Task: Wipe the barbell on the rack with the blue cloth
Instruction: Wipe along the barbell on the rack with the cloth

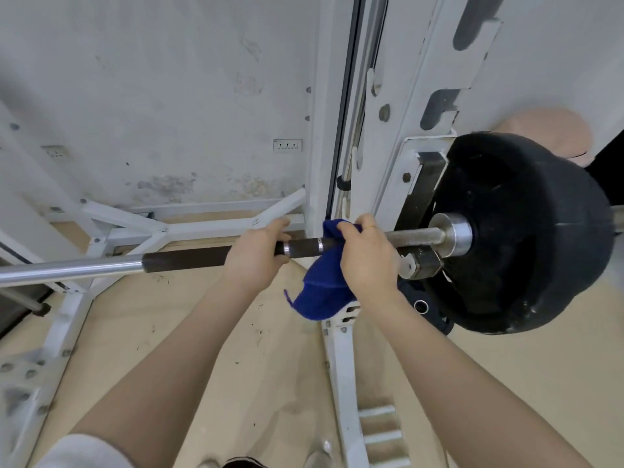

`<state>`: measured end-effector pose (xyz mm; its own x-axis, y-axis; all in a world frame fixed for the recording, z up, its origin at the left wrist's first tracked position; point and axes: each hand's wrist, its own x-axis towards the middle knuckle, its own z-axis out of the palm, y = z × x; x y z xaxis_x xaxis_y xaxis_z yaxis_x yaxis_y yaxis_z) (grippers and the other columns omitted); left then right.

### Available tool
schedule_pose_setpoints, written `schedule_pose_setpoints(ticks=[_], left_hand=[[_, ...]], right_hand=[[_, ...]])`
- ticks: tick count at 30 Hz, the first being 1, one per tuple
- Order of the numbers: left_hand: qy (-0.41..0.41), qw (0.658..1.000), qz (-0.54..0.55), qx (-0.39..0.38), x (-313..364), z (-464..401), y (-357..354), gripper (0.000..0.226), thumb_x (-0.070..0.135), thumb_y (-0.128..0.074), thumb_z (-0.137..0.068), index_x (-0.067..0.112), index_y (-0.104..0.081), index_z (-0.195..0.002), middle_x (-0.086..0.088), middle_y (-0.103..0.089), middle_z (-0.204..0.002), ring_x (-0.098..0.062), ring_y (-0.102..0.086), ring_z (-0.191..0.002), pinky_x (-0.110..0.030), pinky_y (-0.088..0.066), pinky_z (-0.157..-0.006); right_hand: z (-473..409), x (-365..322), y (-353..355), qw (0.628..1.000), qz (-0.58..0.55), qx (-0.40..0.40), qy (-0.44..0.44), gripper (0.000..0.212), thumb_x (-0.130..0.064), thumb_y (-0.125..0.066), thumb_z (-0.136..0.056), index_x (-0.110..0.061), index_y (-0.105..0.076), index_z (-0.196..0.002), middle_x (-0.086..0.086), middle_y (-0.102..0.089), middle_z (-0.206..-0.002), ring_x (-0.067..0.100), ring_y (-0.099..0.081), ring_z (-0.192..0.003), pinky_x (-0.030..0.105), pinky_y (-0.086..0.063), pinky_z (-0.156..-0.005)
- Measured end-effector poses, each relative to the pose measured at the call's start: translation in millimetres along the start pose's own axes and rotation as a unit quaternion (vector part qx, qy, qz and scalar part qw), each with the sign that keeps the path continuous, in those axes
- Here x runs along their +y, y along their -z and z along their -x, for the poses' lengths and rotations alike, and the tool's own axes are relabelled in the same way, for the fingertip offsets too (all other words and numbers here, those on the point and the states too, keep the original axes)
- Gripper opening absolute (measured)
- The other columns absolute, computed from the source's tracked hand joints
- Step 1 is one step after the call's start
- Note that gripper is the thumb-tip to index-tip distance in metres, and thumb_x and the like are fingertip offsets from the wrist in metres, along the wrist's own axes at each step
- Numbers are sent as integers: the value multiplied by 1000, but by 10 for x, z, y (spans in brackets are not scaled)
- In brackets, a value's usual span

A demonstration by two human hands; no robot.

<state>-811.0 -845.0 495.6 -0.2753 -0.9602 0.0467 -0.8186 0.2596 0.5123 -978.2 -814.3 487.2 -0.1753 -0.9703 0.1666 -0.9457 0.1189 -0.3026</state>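
Note:
The barbell runs across the view from the left edge to the right, with a dark knurled sleeve in the middle and bare steel at both ends. It sits on the white rack. My left hand grips the dark part of the bar. Just to its right, my right hand holds the blue cloth wrapped over the bar, with a loose flap hanging below. A big black weight plate is loaded on the right end.
The rack's white upright and base beams stand directly under and behind my hands. A smaller black plate lies low by the rack foot. A stained white wall with sockets is behind. Beige floor lies below.

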Motion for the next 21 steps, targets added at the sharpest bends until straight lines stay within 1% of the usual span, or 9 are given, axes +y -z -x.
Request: schedule_pose_setpoints(ticks=[2,6,8,9,11,13,16,19,21], left_hand=[[14,1000,-8,20,31,20,-31,47,8,-62,-82,18,-49,-127,2,-65,-118,-24,-57,-108,-31,-45,-80],[-13,996,-80,27,103,32,-77,33,1,-53,-83,21,-61,-109,-3,-59,-100,-27,-56,-93,-33,-43,-61],[-15,993,-111,21,114,21,-95,36,-2,-49,-83,21,-61,-107,-4,-55,-99,-26,-55,-89,-33,-42,-57],[-13,992,-122,19,121,16,-101,36,-3,-47,-83,20,-60,-108,-4,-54,-99,-26,-55,-89,-32,-41,-56],[-8,989,-149,13,150,15,-111,36,-3,-45,-84,18,-58,-111,-6,-54,-102,-27,-55,-91,-31,-40,-57],[-12,985,-171,5,200,0,-110,27,7,-46,-86,14,-57,-109,-7,-55,-101,-28,-55,-91,-33,-42,-62],[-39,991,-126,37,310,-41,-112,24,23,-52,-85,12,-61,-104,-7,-60,-98,-28,-57,-90,-34,-45,-70],[-92,991,-90,30,441,-117,-162,25,24,-54,-86,13,-63,-107,-5,-63,-101,-26,-57,-95,-36,-47,-77],[-123,988,-92,-2,511,-187,-197,25,24,-54,-87,15,-61,-109,-5,-62,-102,-25,-57,-96,-38,-47,-78]], right_hand=[[26,-35,38,999,21,12,-24,35,-9,-44,-93,-17,-47,-126,8,-38,-126,27,-52,-101,36,-45,-73],[127,-147,-7,989,55,-44,127,43,-8,-51,-90,-15,-41,-131,9,-33,-130,26,-52,-96,33,-42,-66],[50,10,100,983,103,-32,149,38,-14,-55,-89,-16,-45,-125,9,-37,-124,26,-52,-97,33,-44,-69],[-11,125,177,983,131,-16,128,31,-16,-53,-90,-16,-49,-121,8,-40,-119,26,-53,-98,35,-45,-72],[-101,410,320,984,173,7,43,25,-18,-43,-95,-18,-55,-117,8,-44,-114,28,-53,-99,38,-43,-75],[-95,564,375,982,187,13,-18,26,-19,-42,-95,-21,-55,-118,7,-46,-112,27,-53,-97,38,-41,-80],[-35,371,262,980,196,16,7,24,-19,-50,-91,-17,-54,-114,7,-49,-111,26,-51,-100,37,-38,-86],[-67,390,236,983,169,-1,75,31,-19,-55,-88,-20,-53,-120,4,-50,-117,24,-47,-105,34,-37,-87],[-157,591,357,988,150,5,28,28,-19,-49,-91,-24,-54,-117,2,-54,-113,23,-50,-101,34,-39,-84]])
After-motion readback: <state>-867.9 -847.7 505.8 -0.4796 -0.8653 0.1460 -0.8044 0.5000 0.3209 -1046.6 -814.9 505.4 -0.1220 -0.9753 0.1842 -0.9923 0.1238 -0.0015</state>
